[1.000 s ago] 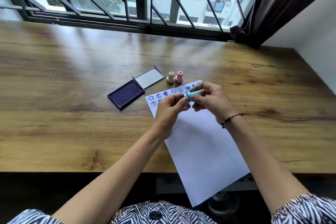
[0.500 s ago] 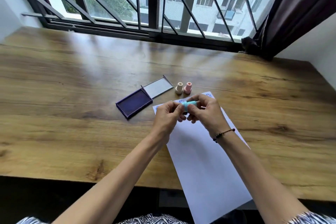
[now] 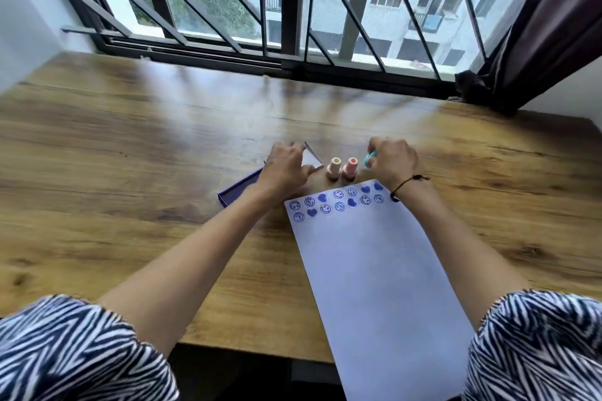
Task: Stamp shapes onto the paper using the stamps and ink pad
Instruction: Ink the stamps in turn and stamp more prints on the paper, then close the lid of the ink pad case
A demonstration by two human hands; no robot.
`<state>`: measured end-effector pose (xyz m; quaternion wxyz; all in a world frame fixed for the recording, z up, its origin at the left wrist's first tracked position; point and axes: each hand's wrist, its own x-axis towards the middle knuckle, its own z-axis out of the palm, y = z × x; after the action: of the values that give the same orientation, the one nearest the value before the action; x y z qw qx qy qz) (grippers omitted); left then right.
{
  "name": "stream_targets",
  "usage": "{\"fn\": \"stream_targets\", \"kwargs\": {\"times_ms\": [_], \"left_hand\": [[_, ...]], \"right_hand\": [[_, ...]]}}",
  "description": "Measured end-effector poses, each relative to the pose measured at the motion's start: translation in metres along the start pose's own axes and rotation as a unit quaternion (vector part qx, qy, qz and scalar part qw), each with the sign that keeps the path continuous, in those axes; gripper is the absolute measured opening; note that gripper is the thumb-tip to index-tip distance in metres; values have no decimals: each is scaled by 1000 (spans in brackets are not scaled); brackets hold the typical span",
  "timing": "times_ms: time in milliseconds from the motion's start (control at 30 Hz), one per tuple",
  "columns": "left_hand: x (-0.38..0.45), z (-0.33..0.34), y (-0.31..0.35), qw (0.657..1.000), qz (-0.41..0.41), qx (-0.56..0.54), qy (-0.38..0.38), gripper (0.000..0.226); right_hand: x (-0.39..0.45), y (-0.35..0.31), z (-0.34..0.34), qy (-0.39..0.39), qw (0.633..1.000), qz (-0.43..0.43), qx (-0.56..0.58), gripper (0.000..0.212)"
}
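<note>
- Now the hands have parted: the right hand (image 3: 392, 161) carries the teal stamp (image 3: 370, 159) to just beside the pink stamp (image 3: 350, 168) and cream stamp (image 3: 334, 168) on the counter (image 3: 130, 172).
- The left hand (image 3: 283, 169) rests on the ink pad (image 3: 241, 185) at its lid; its grip is unclear.
- Two stamped rows top the paper (image 3: 374, 270), so packing up looks likely.

A wooden tabletop (image 3: 130, 172) fills the middle of the frame. On it lie an open purple ink pad (image 3: 239, 187) left of centre, a cream stamp (image 3: 334, 168) and a pink stamp (image 3: 350, 168) upright just beside each other, and white paper (image 3: 374, 270) overhanging the near edge at lower right.
</note>
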<state>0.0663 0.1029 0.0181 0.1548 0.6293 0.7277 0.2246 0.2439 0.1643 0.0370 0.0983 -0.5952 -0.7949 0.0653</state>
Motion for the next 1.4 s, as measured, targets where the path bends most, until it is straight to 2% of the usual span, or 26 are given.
{"fn": "stream_targets", "kwargs": {"times_ms": [100, 200, 267, 333, 433, 567, 633, 667, 700, 733, 800, 833, 900, 967, 1067, 1167, 1200, 1233, 1267, 1300, 1367, 1400], "left_hand": [[12, 0, -6, 994, 11, 90, -52, 52], [18, -3, -5, 987, 16, 125, -94, 54], [19, -4, -4, 986, 24, 136, -98, 49], [20, -5, -3, 986, 32, 134, -93, 41], [18, -8, -2, 987, 41, 126, -88, 37], [16, -16, 2, 995, 50, 80, -37, 50], [12, -22, 2, 998, 51, 23, 22, 58], [7, -25, 1, 997, 53, -23, 53, 61], [0, -29, -2, 993, 53, -75, 80, 63], [-9, -33, -4, 986, 55, -124, 98, 64], [-33, -39, -12, 972, 65, -187, 126, 65], [-43, -39, -13, 966, 77, -204, 135, 64], [-61, -40, -16, 959, 97, -221, 148, 63], [-73, -43, -21, 955, 102, -229, 160, 62], [-84, -48, -33, 949, 101, -230, 188, 63], [-90, -55, -44, 944, 106, -247, 193, 69], [-91, -55, -50, 944, 112, -250, 186, 75], [-92, -55, -57, 947, 112, -249, 169, 82], [-94, -54, -64, 954, 102, -241, 147, 91], [-97, -51, -72, 962, 80, -229, 122, 99], [-105, -41, -87, 977, 29, -197, 73, 111], [-109, -35, -93, 982, 13, -176, 59, 115]], "right_hand": [[7, 2, 6, -26, 998, -20, -52, 19], [8, 7, 9, -53, 997, -11, -60, 24], [6, 10, 7, -68, 997, 10, -46, 34], [0, 12, 0, -37, 998, 31, -30, 41], [-19, 8, -16, 54, 998, 37, 4, 41], [-51, -20, -31, 153, 982, -13, 110, 28], [-60, -38, -30, 150, 974, -18, 169, 18], [-60, -46, -28, 118, 968, -5, 220, 18], [-60, -55, -24, 64, 954, 20, 293, 21], [-60, -64, -22, -5, 922, 54, 383, 26], [-61, -82, -15, -149, 821, 122, 537, 40], [-60, -86, -11, -197, 778, 142, 579, 49], [-61, -94, -3, -262, 723, 152, 621, 58], [-63, -104, 6, -302, 692, 148, 639, 67], [-64, -115, 11, -350, 664, 125, 649, 80], [-65, -123, 7, -382, 647, 95, 653, 70], [-66, -127, 6, -379, 652, 86, 651, 62], [-66, -131, 6, -364, 672, 73, 641, 53], [-66, -135, 6, -335, 713, 53, 613, 47], [-65, -139, 7, -292, 777, 30, 558, 44], [-62, -145, 15, -168, 913, -20, 372, 47], [-63, -148, 20, -108, 958, -51, 260, 51]]}}
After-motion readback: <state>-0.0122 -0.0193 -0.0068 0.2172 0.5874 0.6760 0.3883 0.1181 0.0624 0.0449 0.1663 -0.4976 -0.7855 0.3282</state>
